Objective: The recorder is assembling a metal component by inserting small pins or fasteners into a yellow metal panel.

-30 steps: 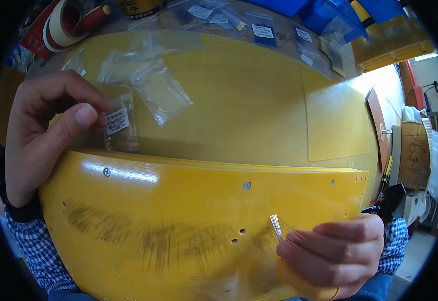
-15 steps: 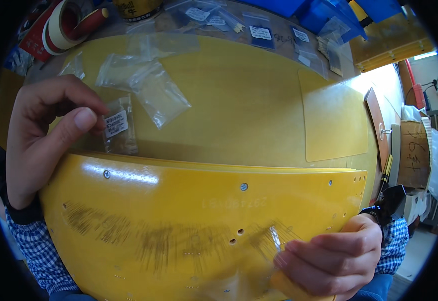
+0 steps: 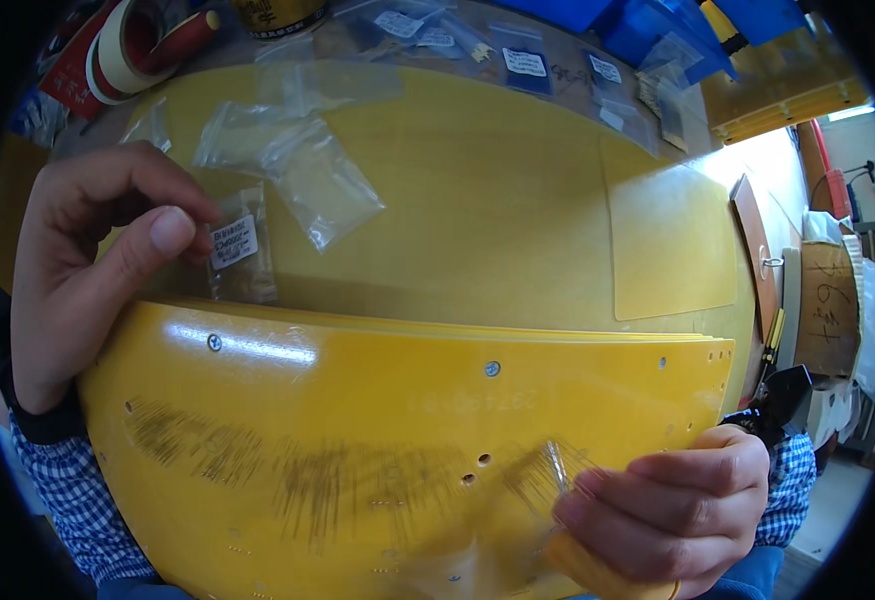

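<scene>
At the left, my left hand (image 3: 107, 250) rests its wrist by the yellow board's far left corner. Its thumb and forefinger are pinched at the edge of a small clear zip bag (image 3: 257, 265) with a white label. Many thin dark pins (image 3: 327, 490) lie scattered in a band across the yellow board (image 3: 377, 380) in front of me. Over the board's near right part, my right hand (image 3: 672, 510) is closed on a clear plastic bag (image 3: 557, 465). One shiny edge of that bag stands out from the fingertips; the fingers cover much of it.
Loose clear zip bags (image 3: 322, 190) lie beyond the board on the tabletop. Tape rolls (image 3: 112, 60), a can (image 3: 279, 15) and labelled packets (image 3: 524, 65) line the back. Blue bins (image 3: 657, 35) stand at the far right. A cardboard box (image 3: 825, 305) is on the right.
My hands keep nearly the same pose. The right hand and its bag have shifted very slightly; the view itself has moved a little.
</scene>
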The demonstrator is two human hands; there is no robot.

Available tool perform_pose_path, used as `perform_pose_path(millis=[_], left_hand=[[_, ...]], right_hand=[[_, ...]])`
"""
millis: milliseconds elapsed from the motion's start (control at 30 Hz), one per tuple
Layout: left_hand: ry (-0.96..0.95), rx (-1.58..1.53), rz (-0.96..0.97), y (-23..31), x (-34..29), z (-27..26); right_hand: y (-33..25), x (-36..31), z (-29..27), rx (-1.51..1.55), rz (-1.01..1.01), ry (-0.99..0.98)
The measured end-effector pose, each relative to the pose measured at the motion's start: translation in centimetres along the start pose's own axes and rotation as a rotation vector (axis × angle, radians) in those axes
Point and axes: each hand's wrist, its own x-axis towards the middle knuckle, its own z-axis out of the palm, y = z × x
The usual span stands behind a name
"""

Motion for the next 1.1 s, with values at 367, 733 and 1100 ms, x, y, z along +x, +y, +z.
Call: perform_pose_path(millis=[367,733,1100], left_hand=[[0.023,-0.052,0.025,0.2,0.4,0.5],[0.016,-0.004,0.001,0.0,-0.2,0.2],[-0.001,-0.009,0.005,-0.3,-0.1,0.1]], right_hand=[[-0.6,0.4,-1.2,0.302,0.203,0.010],[-0.1,-0.5,-0.8,0.057,-0.043,-0.056],[0.2,-0.5,-0.6,0.049,-0.062,-0.062]])
